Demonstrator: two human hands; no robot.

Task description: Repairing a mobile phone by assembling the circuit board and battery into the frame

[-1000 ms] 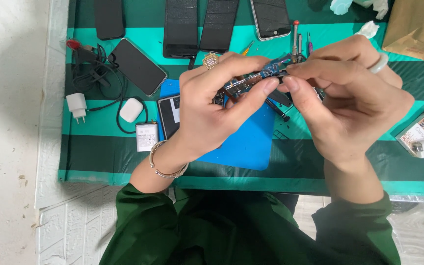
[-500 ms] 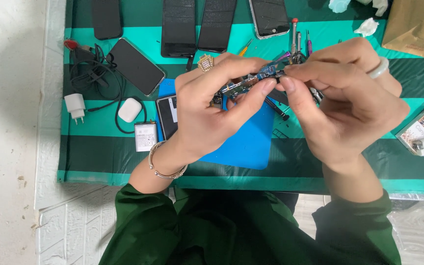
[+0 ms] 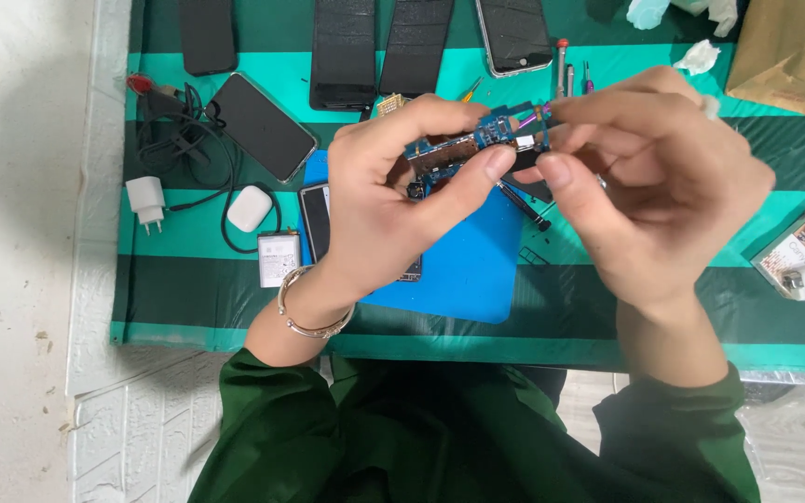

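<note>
While we hold the small blue phone circuit board above the blue rectangular work mat, our left hand is clamped on its left end between thumb and fingers, and our right hand pinches the right end. The board's long axis runs left to right, tilted slightly up toward the right, midway between both hands. On the green striped surface, a brown paper bag sits far right, a small white labelled packet near left.

Green-striped cloth; phones, blue mat, charger, paper bag
</note>
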